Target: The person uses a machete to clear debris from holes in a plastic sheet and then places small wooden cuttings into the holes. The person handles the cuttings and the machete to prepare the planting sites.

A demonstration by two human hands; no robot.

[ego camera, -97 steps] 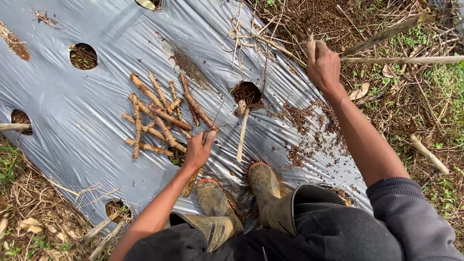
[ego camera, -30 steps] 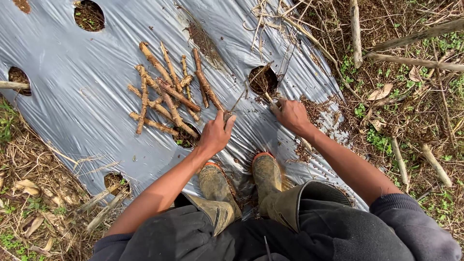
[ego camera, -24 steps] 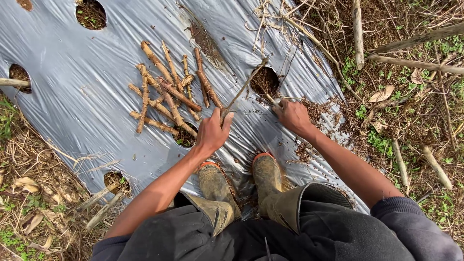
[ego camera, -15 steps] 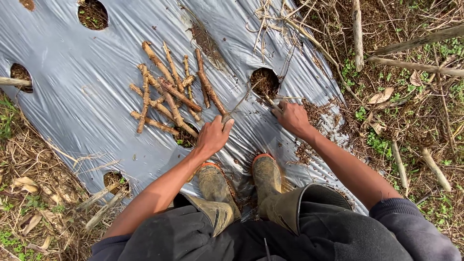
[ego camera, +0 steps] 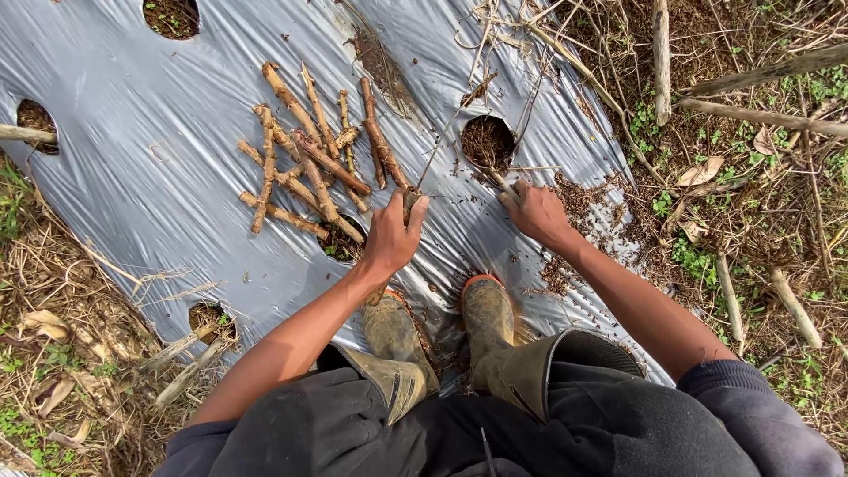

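Note:
My left hand [ego camera: 393,234] is closed around the end of a thin long stick [ego camera: 435,155] that points up and right over the silver plastic sheet [ego camera: 132,185]. The hand sits just right of a pile of brown stem cuttings [ego camera: 309,163]. My right hand [ego camera: 534,212] grips a short pale stem cutting [ego camera: 503,183] at the lower edge of a round planting hole [ego camera: 488,141] filled with dark soil. Loose soil lies scattered on the sheet beside that hand.
My two muddy boots [ego camera: 393,331] [ego camera: 488,318] stand on the sheet's near edge. More round holes [ego camera: 172,13] [ego camera: 35,115] [ego camera: 210,318] pierce the sheet. Dry grass lies at the left. Long bare poles [ego camera: 661,53] [ego camera: 760,71] and weeds cover the ground at the right.
My right hand came down from the poles at the upper right to the hole and took hold of the pale cutting. My left hand shifted right, and its thin stick now points more upward.

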